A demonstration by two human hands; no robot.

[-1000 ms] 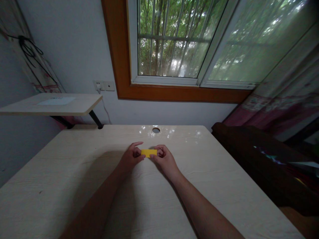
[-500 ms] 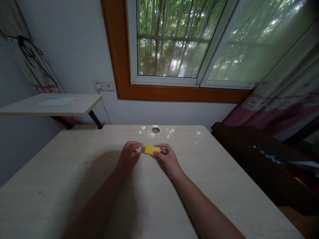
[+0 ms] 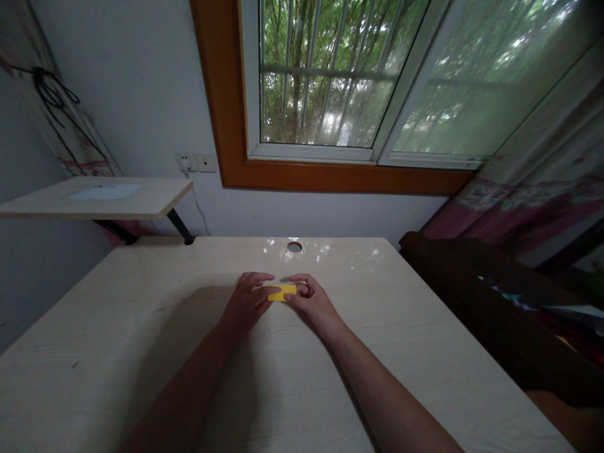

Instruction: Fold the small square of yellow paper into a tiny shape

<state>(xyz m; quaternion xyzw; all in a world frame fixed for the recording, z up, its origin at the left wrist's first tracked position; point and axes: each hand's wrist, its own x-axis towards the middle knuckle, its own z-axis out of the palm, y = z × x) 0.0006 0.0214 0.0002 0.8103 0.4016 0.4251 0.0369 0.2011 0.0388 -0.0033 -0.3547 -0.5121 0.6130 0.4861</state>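
Near the far edge of the desk (image 3: 292, 384), my right hand (image 3: 317, 302) pinches the yellow slip (image 3: 289, 289) by its right end. My left hand (image 3: 244, 302), clear of it half a second ago, now touches the other end — whether gripping, I cannot tell — so both ends seem steadied.

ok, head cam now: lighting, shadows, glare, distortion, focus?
Head view: dim room, bright window; head view: glare specks on desk near the hole; head view: soft shadow beside left forearm; head view: wide-angle stretch toward the edges; head view: yellow piece too small to judge focus.
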